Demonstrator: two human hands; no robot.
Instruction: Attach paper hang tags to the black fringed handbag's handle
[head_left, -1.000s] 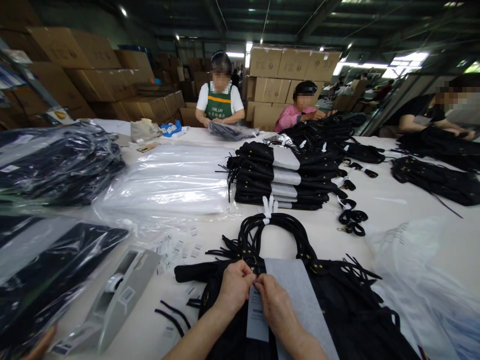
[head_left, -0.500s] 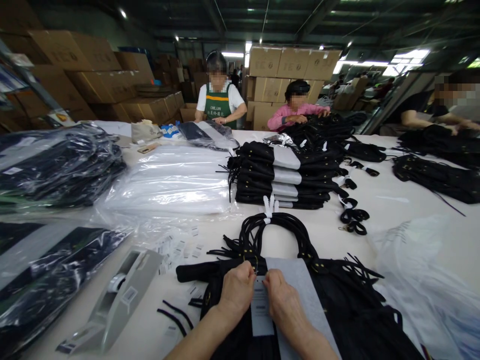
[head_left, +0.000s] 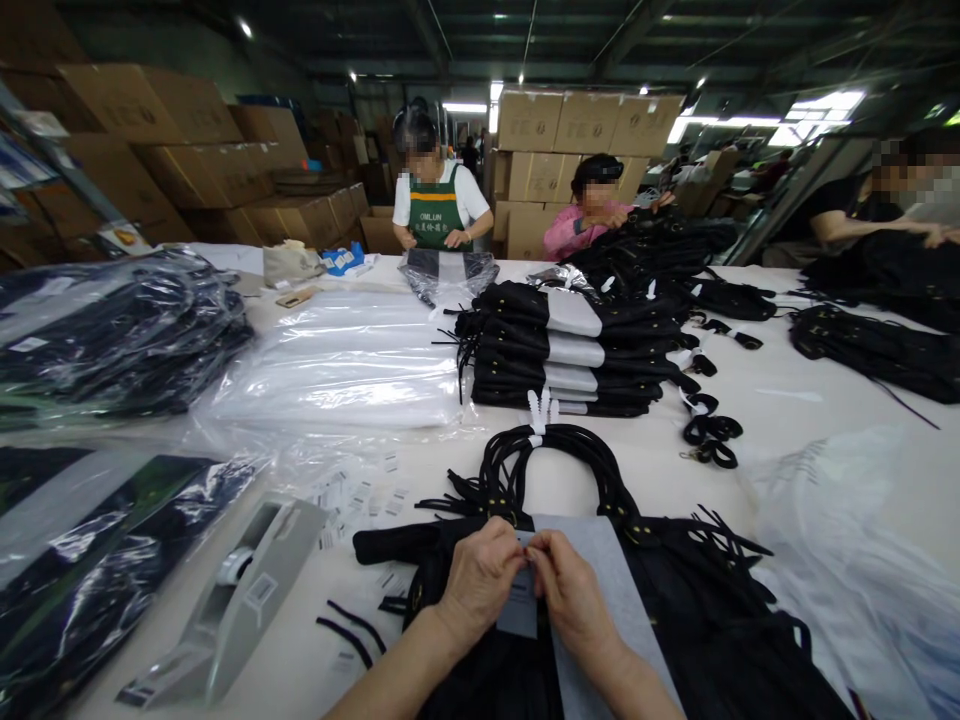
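Observation:
A black handbag (head_left: 720, 610) lies flat in front of me, its bundled handles (head_left: 592, 450) standing up and bound with a white tie (head_left: 537, 425). A pale paper strip (head_left: 600, 590) wraps its middle. My left hand (head_left: 484, 570) and my right hand (head_left: 566, 585) meet over the bag, fingertips pinched together at the top of a grey hang tag (head_left: 517, 612). Between them they seem to grip the tag's thin string, mostly hidden by the fingers. The tag hangs below, partly covered by my left hand.
A grey tape dispenser (head_left: 240, 590) and small barcode labels (head_left: 360, 495) lie left. Clear plastic bags (head_left: 345, 355), stacked black bags (head_left: 499, 360) and straps (head_left: 709, 430) lie beyond. Wrapped bags (head_left: 112, 340) fill the left side. Several co-workers, one in a green apron (head_left: 433, 215), work across the table.
My hands have come together at the tag's top, where they were slightly apart; the tag has shifted up a little. Across the table, the co-worker's plastic-wrapped bag has moved right.

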